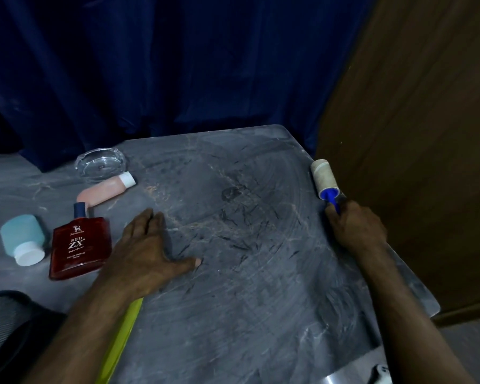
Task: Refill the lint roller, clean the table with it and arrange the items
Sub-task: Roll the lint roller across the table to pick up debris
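A: Head view. The lint roller (324,180) is noted at 3 o'clock on the worktop (261,286), near its right edge, drum pointing toward 11 o'clock. The right hand (355,228) is wrapped around the blue handle; the fingers are curled shut on it.

B: And the other hand?

A: The left hand (147,250) is laid flat near the centre-left, fingers spread wide, nothing held. Dark hairs (239,234) are scattered over the middle of the worktop.

B: Handling?

A: The roller is judged light and stiff, with a tacky paper drum; it is best held by the handle only, since the sheet would stick to skin. Whether the drum touches the worktop cannot be told.

B: Items to arrange?

A: At 9 o'clock: a red perfume bottle (79,245) lying flat, likely glass, heavy, smooth, to be taken by its flat sides. A pale blue bottle (22,238), a pink tube (106,191) and a glass ashtray (100,163) lie nearby; the ashtray is judged fragile.
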The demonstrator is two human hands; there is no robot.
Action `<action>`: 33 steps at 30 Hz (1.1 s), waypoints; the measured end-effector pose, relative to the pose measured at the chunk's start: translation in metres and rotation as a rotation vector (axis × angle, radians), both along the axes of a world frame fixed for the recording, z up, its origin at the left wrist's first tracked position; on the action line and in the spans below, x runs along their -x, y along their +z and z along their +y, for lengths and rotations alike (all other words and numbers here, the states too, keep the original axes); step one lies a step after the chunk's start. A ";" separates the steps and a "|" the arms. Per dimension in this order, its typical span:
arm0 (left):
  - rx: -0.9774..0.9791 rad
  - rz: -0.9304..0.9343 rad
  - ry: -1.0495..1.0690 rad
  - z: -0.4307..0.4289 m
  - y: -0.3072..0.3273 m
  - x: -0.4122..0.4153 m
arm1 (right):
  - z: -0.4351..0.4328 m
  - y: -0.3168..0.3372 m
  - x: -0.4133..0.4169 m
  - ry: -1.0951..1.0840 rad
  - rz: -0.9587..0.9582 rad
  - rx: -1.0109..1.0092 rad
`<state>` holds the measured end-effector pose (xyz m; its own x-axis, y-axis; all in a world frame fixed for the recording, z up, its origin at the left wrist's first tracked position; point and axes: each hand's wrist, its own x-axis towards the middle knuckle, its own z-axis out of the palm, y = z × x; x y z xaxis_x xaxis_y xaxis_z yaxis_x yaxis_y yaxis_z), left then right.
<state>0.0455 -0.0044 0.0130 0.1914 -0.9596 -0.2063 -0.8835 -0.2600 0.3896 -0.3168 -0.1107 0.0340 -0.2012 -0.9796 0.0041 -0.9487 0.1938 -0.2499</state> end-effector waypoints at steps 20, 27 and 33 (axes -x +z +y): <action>-0.006 0.004 0.001 0.001 0.002 0.002 | 0.026 -0.010 -0.102 0.335 0.010 0.051; -0.006 -0.004 0.003 0.001 0.004 0.002 | 0.051 -0.017 -0.149 0.450 -0.054 0.072; 0.011 -0.002 0.005 0.001 0.002 0.003 | 0.065 -0.023 -0.169 0.517 -0.034 0.118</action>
